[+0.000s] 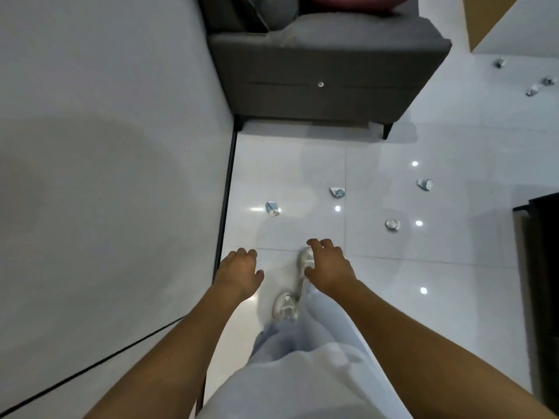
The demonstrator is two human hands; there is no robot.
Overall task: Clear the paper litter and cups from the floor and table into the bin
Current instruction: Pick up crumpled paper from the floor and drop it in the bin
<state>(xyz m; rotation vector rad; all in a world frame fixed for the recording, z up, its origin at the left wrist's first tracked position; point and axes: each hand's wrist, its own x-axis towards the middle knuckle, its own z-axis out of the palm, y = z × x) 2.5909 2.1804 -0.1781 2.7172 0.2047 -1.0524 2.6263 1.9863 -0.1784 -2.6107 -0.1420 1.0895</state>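
Several crumpled paper cups lie scattered on the glossy white tile floor: one cup (272,208) near the wall, another cup (338,192) to its right, a third cup (393,225) lower right. Further pieces lie at the right, such as a crushed cup (425,184) and small litter (500,63) far back. My left hand (240,270) and my right hand (328,264) hang in front of me with loosely curled fingers, holding nothing, well short of the cups. No bin is in view.
A grey sofa (326,83) with a pink cushion stands ahead against the white wall (106,131). A dark piece of furniture (541,267) edges in at the right. My white shoes (286,305) and light trousers are below my hands. A black cable (121,349) runs along the wall.
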